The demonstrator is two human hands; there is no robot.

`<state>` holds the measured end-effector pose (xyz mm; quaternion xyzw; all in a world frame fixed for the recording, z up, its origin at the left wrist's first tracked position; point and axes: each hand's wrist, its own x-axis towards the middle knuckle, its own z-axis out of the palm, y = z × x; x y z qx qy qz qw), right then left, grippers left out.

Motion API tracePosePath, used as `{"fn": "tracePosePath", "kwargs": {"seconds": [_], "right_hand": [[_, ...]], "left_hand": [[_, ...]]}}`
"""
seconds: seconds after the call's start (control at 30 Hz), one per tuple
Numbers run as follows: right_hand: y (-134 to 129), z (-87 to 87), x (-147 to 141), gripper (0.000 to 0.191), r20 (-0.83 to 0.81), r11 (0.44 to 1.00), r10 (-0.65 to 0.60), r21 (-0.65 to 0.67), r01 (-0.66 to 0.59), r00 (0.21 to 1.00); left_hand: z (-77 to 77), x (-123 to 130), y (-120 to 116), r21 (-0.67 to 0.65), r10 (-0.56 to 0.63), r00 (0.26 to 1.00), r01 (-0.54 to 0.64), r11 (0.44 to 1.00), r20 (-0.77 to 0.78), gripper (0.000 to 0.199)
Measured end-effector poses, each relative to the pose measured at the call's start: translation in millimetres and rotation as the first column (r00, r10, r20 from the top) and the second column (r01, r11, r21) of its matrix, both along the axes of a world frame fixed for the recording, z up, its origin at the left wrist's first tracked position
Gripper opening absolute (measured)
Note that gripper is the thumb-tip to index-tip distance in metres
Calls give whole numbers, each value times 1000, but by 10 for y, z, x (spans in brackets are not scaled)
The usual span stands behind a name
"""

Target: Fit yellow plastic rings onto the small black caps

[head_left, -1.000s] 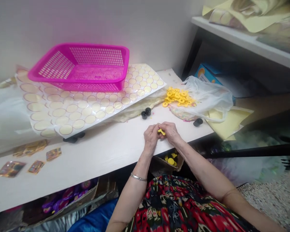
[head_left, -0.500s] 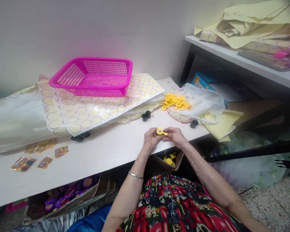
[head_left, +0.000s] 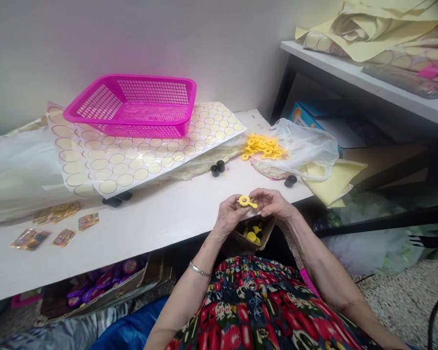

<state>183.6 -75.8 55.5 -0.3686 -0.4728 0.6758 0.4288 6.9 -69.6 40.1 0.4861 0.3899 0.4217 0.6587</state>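
Both hands, left (head_left: pixel 229 214) and right (head_left: pixel 275 204), have drawn nearer, fingers pinching a yellow ring (head_left: pixel 245 201), pink-centred, tab pointing right.

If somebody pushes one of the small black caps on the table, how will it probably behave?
The two black caps are short, round and small, so each probably slides easily and feels light. They sit flat now; tipped on edge, one might roll along the white table. They look like hard plastic, likely stiff, not fragile.

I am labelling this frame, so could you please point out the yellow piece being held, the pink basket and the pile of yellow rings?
yellow piece (head_left: pixel 245 200), head view, on its round head.
pink basket (head_left: pixel 184 92), head view, on its right rim.
pile of yellow rings (head_left: pixel 264 147), head view, on the middle of the heap.
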Motion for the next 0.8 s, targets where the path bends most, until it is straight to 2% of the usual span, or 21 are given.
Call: {"fn": "tracePosePath", "kwargs": {"seconds": [0.07,0.17,0.27,0.4,0.47,0.57,0.67,0.8], "right_hand": [[-26,-22,-20,52,3,999,-11,-33,11,1000],[-27,-60,-77,45,17,997,-74,-29,75,997],[22,-62,-90,43,69,997,-75,-25,77,995],[165,5,-59,44,264,998,22,-66,-5,964],[262,37,-57,47,395,997,61,-67,-38,917],[399,51,-79,54,529,996,93,-52,-78,843],[478,54,-110,59,599,991,133,-55,-125,789],[487,76,-136,54,637,982,189,-100,-163,747]], "left_hand": [[-12,14,27,-25,8,999,-7,1000,34,39],[-32,15,88,45,28,998,-25,999,-65,37],[-57,-5,145,218,53,970,-1,976,-236,30],[-94,-33,182,445,38,919,154,882,-393,18],[-111,-33,188,504,23,912,205,839,-409,16],[-142,-20,192,559,17,927,212,802,-375,18],[-179,-15,194,593,31,939,191,782,-342,21],[-211,-26,198,613,44,936,193,767,-350,25]]}}
